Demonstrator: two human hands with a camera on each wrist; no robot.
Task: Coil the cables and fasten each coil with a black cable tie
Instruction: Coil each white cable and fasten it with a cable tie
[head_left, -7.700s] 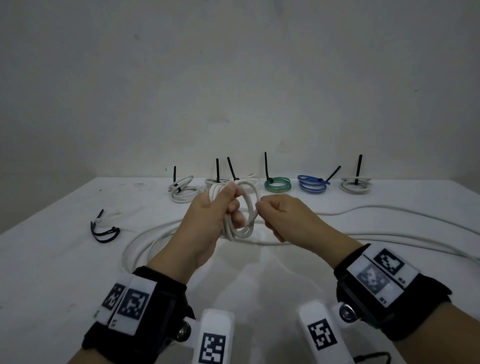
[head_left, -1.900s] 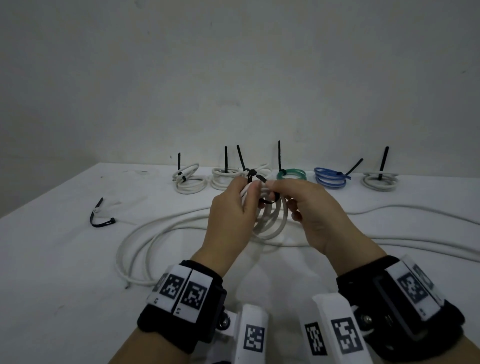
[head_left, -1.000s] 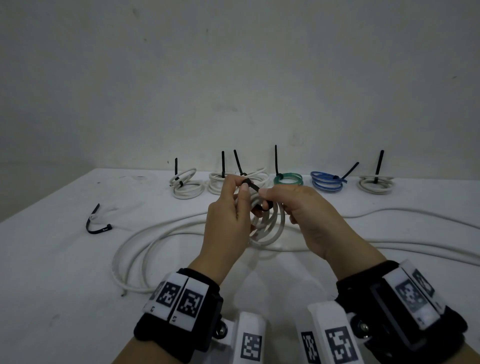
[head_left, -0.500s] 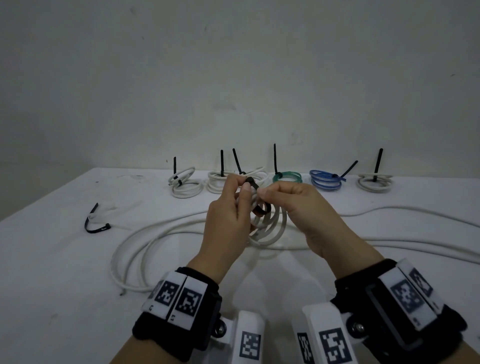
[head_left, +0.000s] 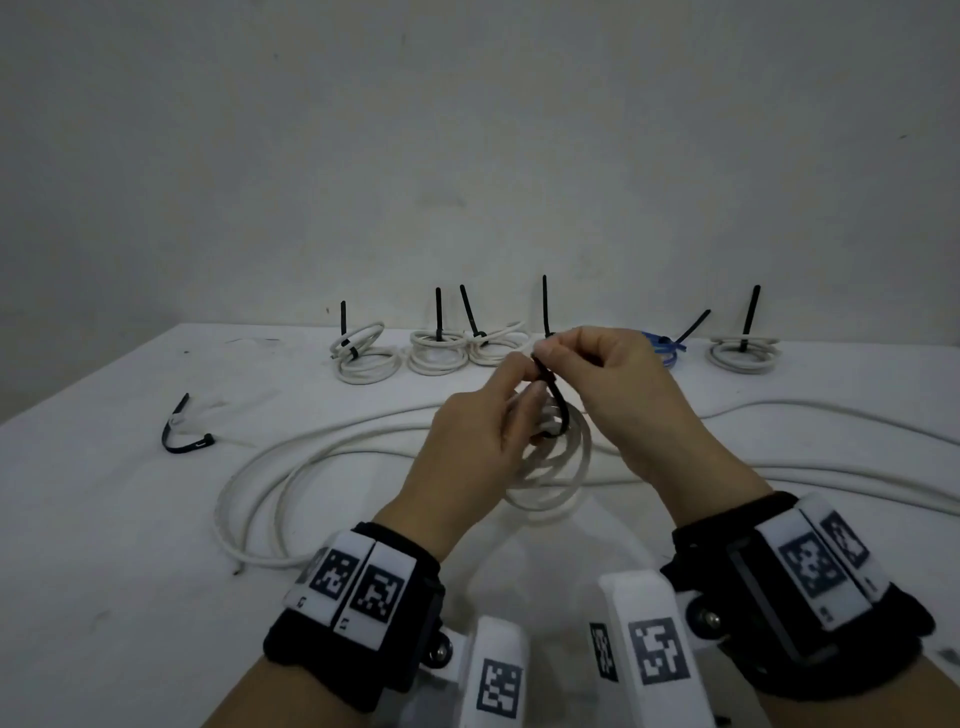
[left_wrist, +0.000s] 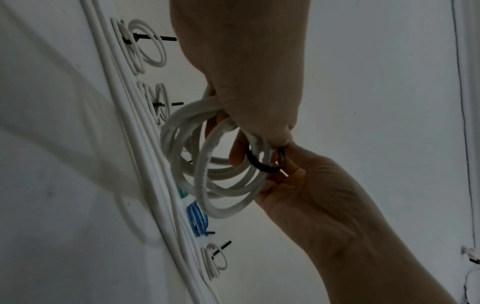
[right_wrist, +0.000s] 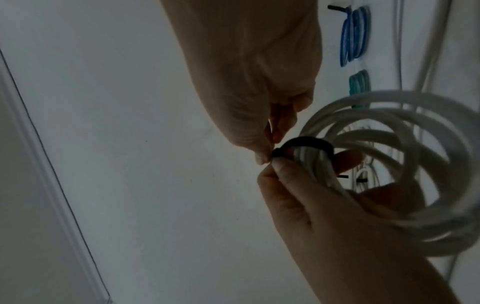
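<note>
Head view: white table (head_left: 104, 519) against bare wall (head_left: 467, 130) (both hands (head_left: 467, 441) pinching black tie (head_left: 553, 395) around coil (head_left: 556, 467)).

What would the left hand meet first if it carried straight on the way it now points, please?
Probably the right hand, whose fingertips already meet the left hand at the black cable tie; depth beyond is unclear.

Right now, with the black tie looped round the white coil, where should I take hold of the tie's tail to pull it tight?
Pinch the free tail of the black cable tie just past its head, coming from the right and above. It slants up-left out of the white coil, where the right hand already pinches it. The left hand grips the coil's strands, bracing the pull.
</note>
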